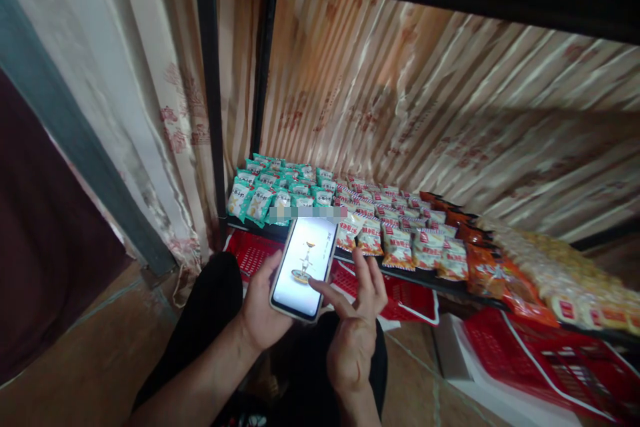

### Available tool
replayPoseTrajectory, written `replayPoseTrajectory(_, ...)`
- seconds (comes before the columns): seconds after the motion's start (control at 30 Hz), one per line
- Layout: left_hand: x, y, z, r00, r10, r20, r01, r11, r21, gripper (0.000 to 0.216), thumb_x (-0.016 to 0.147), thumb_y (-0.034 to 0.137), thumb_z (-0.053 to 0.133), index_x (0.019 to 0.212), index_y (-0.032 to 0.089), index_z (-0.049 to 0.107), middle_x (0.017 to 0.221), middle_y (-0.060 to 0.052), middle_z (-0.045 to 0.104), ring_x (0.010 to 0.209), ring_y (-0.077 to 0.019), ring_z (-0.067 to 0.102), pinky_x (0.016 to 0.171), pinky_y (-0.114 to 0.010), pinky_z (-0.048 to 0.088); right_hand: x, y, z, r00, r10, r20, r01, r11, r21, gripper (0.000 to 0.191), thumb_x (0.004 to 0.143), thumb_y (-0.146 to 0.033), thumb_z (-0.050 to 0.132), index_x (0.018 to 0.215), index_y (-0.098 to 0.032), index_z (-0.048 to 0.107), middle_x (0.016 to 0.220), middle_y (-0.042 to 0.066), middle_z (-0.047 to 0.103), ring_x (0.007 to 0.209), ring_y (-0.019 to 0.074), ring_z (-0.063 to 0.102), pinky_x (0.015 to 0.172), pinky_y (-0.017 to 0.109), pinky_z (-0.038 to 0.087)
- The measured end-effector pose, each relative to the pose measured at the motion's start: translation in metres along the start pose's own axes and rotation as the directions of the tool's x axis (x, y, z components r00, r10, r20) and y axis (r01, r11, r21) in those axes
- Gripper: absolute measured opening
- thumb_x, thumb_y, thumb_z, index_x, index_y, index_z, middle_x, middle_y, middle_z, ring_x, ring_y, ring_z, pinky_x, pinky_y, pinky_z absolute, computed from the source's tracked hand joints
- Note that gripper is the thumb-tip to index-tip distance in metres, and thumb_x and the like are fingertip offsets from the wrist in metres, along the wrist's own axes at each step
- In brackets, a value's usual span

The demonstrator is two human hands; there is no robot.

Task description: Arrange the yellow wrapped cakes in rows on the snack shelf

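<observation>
In the head view a smartphone (305,267) with a lit white screen is tilted above my knees. My left hand (265,307) is closed around its left edge and lower back. The screen shows a picture of a small wheeled thing with a round yellowish base. My right hand (353,320) is over the phone's right side, its index finger stretched to the lower part of the screen; whether it touches the glass I cannot tell. The other fingers of that hand are apart and hold nothing.
Beyond the phone a low shelf carries green snack packets (260,203), white-and-red snack packets (397,245), orange packets (485,271) and clear-wrapped packets (565,280). A red basket (555,353) and a white box (453,350) stand below. Pleated curtains (360,80) hang behind; a dark post (210,93) rises at left.
</observation>
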State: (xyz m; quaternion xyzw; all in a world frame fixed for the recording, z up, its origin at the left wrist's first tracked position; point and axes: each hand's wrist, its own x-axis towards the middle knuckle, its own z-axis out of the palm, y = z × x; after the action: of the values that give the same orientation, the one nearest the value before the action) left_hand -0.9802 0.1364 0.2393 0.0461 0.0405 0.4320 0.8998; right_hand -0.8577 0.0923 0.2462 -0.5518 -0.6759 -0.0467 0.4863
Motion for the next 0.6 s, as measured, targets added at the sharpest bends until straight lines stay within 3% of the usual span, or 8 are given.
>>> replayPoseTrajectory(0.27,-0.0033,0.0012,-0.0044,0.999,0.028,0.038,-0.029,0.999,0.026,0.05,0.09,0.042,0.037,0.126,0.012,0.054,0.112,-0.013,0.066,0.108,-0.0287,0.058,0.097,-0.044,0.037,0.0023,0.0013,-0.0028,1.0,-0.005,-0.009,0.005,1.0,0.009,0.078,0.089,-0.058,0.003,0.09,-0.026,0.073,0.15,-0.002,0.023,0.136,0.0346,0.017,0.102,0.065,0.019)
replayPoseTrajectory(0.6,-0.0086,0.0053,0.0007,0.995,0.088,-0.046,-0.087,0.996,0.024,0.045,0.091,0.035,0.037,0.126,0.01,0.053,0.109,-0.012,0.067,0.107,-0.0267,0.059,0.098,-0.041,0.038,0.0023,-0.0035,-0.0009,0.996,-0.064,0.058,0.064,0.998,0.011,0.075,0.09,-0.057,0.003,0.095,-0.028,0.072,0.152,-0.002,0.017,0.136,0.036,0.014,0.102,0.066,0.018)
